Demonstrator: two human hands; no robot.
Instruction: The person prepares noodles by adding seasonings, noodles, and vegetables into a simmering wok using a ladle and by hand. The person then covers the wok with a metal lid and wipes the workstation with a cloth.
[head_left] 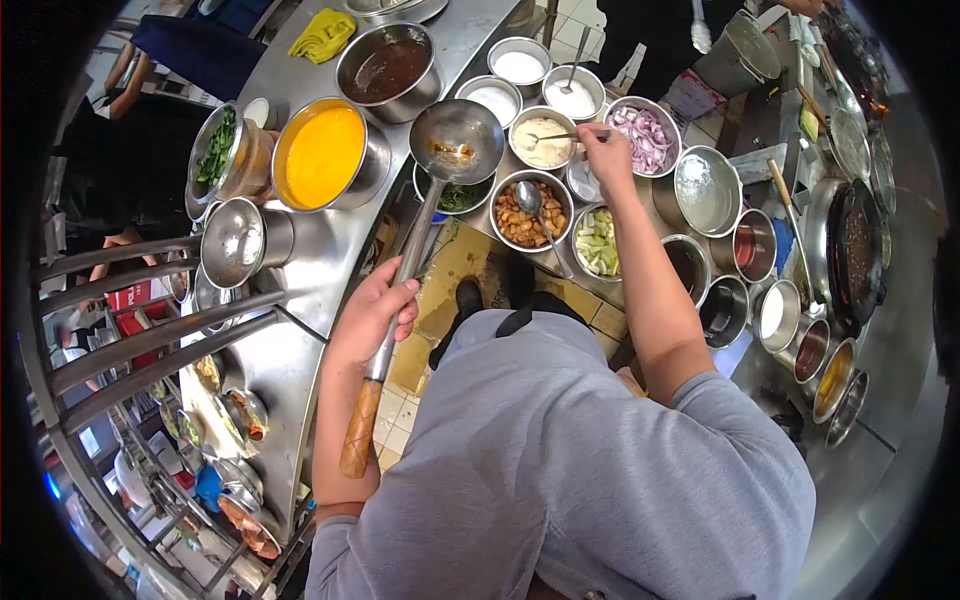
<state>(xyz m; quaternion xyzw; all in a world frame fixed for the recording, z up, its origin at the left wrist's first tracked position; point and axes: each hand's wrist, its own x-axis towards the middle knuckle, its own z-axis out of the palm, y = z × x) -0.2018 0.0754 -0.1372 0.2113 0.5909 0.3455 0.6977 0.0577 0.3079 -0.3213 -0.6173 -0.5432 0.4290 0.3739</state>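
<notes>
My left hand [378, 312] is closed round the metal shaft of a large ladle [457, 140] with a wooden grip. A little brown sauce lies in the ladle's bowl, which is above a pot of chopped greens [462, 197]. Between the fingers of my right hand [607, 152] is the handle of a spoon [563, 135]. The spoon's head rests in a round metal tub of cream-coloured seasoning [540, 152]. Just below sits a tub of brown diced pieces [520, 222] with another spoon [530, 199] in it. Sliced red onion [643, 138] fills the tub right of my right hand.
On the left counter [330, 250] stand a pot of orange liquid [325, 152], a pot of dark sauce [388, 70] and a yellow cloth [322, 36]. White seasonings [575, 98] fill tubs at the back. A wok [855, 255] stands at right. Another person's dark clothing [650, 30] shows at the top.
</notes>
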